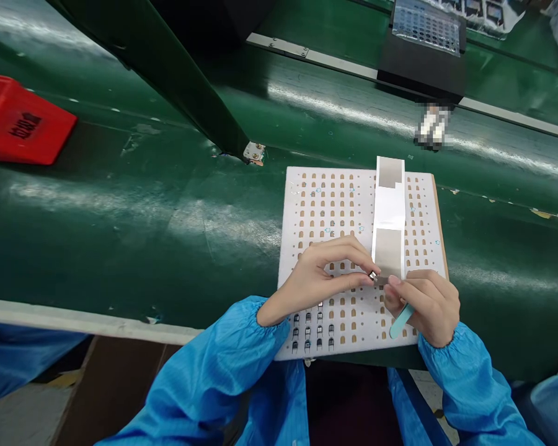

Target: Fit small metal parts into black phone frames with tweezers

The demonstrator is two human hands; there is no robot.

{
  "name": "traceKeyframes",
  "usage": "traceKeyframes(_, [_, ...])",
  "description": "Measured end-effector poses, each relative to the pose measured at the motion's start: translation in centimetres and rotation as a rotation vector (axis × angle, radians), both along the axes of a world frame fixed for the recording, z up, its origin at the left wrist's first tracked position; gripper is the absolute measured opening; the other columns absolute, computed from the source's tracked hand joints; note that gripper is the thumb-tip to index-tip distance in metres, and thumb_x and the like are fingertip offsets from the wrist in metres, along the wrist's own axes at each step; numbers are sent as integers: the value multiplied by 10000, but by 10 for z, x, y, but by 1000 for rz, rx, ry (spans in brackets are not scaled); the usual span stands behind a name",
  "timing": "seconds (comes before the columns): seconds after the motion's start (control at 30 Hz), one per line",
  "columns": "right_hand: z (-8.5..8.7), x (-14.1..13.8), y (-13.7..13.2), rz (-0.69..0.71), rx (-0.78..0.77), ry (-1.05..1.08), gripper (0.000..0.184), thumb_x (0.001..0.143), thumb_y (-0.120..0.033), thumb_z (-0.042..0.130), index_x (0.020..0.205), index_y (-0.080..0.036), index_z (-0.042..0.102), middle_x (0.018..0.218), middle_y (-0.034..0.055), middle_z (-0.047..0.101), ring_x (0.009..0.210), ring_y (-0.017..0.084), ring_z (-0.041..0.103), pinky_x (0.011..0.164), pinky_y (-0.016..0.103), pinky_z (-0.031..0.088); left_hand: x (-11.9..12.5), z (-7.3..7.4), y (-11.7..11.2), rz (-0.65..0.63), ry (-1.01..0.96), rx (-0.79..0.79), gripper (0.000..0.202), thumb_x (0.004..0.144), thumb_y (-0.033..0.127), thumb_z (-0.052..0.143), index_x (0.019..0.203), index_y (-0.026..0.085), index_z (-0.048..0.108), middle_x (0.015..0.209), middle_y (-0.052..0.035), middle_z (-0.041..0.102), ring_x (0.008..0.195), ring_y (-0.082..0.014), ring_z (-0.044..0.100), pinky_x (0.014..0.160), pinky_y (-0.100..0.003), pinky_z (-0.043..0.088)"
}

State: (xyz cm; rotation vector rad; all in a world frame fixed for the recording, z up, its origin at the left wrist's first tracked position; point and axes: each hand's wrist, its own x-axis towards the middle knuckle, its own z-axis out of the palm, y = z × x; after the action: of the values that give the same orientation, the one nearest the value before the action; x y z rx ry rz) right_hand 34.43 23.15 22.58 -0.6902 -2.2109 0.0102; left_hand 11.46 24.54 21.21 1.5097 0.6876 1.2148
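My left hand (328, 269) pinches a small shiny metal part (373, 276) between thumb and fingertips, above a white perforated board (292, 260). Close beside it, my right hand (425, 303) is closed round a slim tool with a teal handle (402, 321). The tool's flat grey metal end reaches the small part; whether they touch I cannot tell. Under both hands' fingertips lies a white strip (390, 207) with grey patches, lengthwise over the board. Several small dark metal parts (319, 329) sit in slots at the board's near left corner.
The board rests on a green bench (144, 241). A red bin (32, 127) stands at the far left. A dark green slanted post (199, 93) meets the bench behind the board. Farther back, a black box (421, 68) carries a clear tray (425, 28).
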Motion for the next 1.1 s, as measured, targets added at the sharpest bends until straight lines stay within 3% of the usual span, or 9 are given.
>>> traceKeyframes(0.3, [-2,0,0,-79,-20,49,439,993,-33,639,1400,-198,631,789,-18,676,652,194,662,535,293,571,-1,2,-1,7,8,-8,104,946,219,829,1048,242,828,939,-21,794,874,-158,739,809,-294,661])
traceKeyframes(0.7, [-5,-5,1,-88,-3,62,248,1076,-89,656,1299,-198,667,796,-13,671,630,174,645,537,294,539,-2,0,0,24,53,-26,110,955,323,831,1006,227,815,932,-37,800,846,-175,737,790,-328,666])
traceKeyframes(0.87, [-7,-6,0,-62,14,75,233,1071,-68,692,1287,-155,675,754,-11,663,623,164,624,526,286,516,-2,-1,0,25,44,-3,77,957,272,825,1015,223,819,935,-34,797,852,-165,735,793,-312,660])
traceKeyframes(1.1, [-8,-2,-3,-29,-1,9,407,999,-14,756,1369,-157,664,788,-6,703,642,185,656,533,298,565,0,-1,1,19,64,20,70,968,250,808,1031,223,820,937,-36,787,877,-168,740,806,-315,662])
